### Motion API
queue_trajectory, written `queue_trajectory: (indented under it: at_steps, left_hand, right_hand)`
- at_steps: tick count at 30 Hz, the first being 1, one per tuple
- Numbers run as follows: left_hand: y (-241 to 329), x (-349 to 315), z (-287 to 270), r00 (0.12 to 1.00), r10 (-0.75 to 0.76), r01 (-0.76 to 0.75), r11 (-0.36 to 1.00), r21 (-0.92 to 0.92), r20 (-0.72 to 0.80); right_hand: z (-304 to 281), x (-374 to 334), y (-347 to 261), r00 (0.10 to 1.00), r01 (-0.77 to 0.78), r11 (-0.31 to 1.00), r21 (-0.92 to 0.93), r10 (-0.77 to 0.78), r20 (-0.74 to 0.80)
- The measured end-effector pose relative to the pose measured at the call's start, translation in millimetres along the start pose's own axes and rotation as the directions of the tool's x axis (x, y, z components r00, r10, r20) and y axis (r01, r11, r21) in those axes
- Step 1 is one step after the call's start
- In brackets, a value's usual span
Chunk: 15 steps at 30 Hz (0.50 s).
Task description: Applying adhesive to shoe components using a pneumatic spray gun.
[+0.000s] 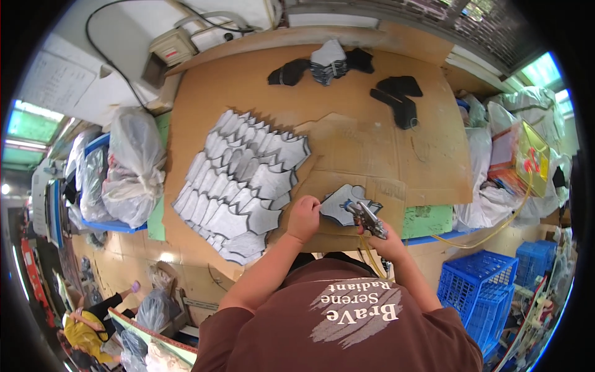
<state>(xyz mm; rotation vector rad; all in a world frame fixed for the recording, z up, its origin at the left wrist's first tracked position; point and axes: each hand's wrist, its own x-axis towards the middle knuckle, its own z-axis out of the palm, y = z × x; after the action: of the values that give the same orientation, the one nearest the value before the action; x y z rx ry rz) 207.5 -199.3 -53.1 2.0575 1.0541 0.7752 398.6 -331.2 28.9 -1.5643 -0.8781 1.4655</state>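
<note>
My right hand (389, 243) is wrapped round a metal spray gun (369, 221) with a yellow hose running down from it. The gun's nozzle points left, over a light grey cut piece (336, 206) with dark edges lying on the cardboard. At that piece's left edge is my left hand (304, 218), its fingers curled closed; whether they pinch the piece cannot be made out. Farther left, many similar grey cut pieces (242, 180) lie in overlapping rows, fanned so that their edges show.
Brown cardboard (353, 139) covers the table. Black pieces (400, 99) and a small grey stack (328, 62) lie at the far side. Plastic bags (133, 167) stand left; a yellow-sided container (533, 158) stands right. Blue crates (477, 279) sit lower right. A person in yellow (85, 335) is lower left.
</note>
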Motion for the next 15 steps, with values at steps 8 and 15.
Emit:
queue_trajectory:
  at_steps: [8,15]
  left_hand:
    - [-59,-57,-148,0.774,-0.633,0.623,0.768,-0.149,-0.030]
    - [-103,-92,-197,0.777,-0.585,0.625,0.760,0.175,-0.234]
  right_hand:
    - [0,-2,-10,0.996,-0.088,0.996,-0.002,0.088,0.016]
    - [5,7,10,1.000,0.017,1.000,-0.007,-0.017,0.002]
